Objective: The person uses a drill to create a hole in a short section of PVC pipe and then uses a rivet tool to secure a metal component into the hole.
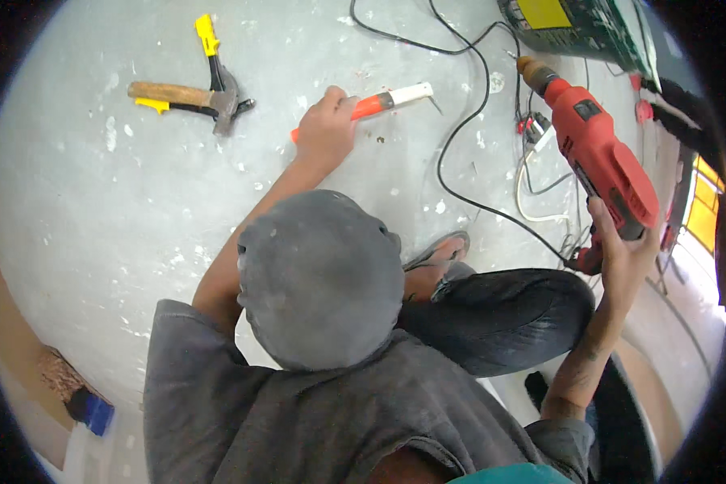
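Observation:
My left hand [328, 129] is closed round an orange-handled hand tool [371, 105] with a dark band, a white end and a thin metal tip, low over the grey floor. On the right, my right hand [621, 242] grips a red power drill [601, 145] by its rear and handle; the brown chuck and thin bit point up and left. Beyond my left hand, a wooden-handled hammer [173, 93] lies across a tool with yellow-and-black handles [208, 40]. A rounded grey shape [323, 274] sits between my arms; I cannot tell what it is.
A green bucket [581, 32] with a yellow patch stands at the far right. Black cable [486, 81] loops over the floor, with white cable [524, 206] and a plug cluster [534, 127] by the drill. A sandalled foot [440, 262] and dark-trousered knee [548, 315] are near.

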### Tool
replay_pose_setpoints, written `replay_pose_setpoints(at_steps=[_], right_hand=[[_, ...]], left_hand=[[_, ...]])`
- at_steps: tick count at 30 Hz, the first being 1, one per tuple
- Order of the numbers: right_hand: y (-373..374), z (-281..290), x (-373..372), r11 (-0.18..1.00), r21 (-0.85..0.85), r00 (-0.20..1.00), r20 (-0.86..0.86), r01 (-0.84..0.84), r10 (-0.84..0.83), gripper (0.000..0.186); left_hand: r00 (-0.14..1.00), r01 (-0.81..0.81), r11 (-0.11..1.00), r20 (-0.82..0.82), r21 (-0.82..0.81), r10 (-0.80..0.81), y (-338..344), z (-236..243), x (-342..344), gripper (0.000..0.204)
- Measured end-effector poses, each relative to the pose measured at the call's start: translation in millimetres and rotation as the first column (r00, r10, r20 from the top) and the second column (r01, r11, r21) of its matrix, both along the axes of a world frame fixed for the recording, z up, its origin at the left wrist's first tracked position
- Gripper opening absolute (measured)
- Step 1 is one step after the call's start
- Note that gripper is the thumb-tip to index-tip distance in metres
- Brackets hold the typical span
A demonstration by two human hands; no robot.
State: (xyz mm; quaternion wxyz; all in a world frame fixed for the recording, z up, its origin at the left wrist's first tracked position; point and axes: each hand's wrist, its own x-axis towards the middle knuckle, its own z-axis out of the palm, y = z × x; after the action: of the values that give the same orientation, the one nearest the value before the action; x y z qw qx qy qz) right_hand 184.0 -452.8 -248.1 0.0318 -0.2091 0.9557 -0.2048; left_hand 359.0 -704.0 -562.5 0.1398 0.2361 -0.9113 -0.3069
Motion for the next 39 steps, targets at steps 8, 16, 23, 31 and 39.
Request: replay_pose_setpoints(at_steps=[8,16,23,31,39], right_hand=[[11.4,-6.1,-15.9,0.998,-0.067,0.986,0.168,0.006,0.006,0.060],[4.2,-1.7,-8.4,0.966,-0.248,0.980,0.165,-0.071,0.115,0.058],[3.7,-3.4,-8.5,0.941,-0.312,0.968,0.165,-0.129,0.188,0.059],[-2.2,-10.2,-5.4,0.941,-0.289,0.953,0.191,-0.176,0.237,0.062],[-10.8,-20.3,-0.9,0.941,-0.213,0.925,0.223,-0.261,0.307,0.062]], left_hand=[[0.980,0.001,0.945,-0.190,-0.326,-0.067,-33.8,75.8,10.0,0.031],[0.940,0.002,0.827,-0.282,-0.562,-0.194,-53.4,117.2,6.7,0.025],[0.973,0.055,0.764,-0.139,-0.642,-0.186,-57.8,123.6,4.5,0.028],[0.994,0.108,0.933,0.043,-0.343,-0.099,-21.1,69.5,-9.9,0.036],[0.993,0.043,0.942,-0.091,-0.332,-0.078,7.1,0.2,-29.3,0.032]])
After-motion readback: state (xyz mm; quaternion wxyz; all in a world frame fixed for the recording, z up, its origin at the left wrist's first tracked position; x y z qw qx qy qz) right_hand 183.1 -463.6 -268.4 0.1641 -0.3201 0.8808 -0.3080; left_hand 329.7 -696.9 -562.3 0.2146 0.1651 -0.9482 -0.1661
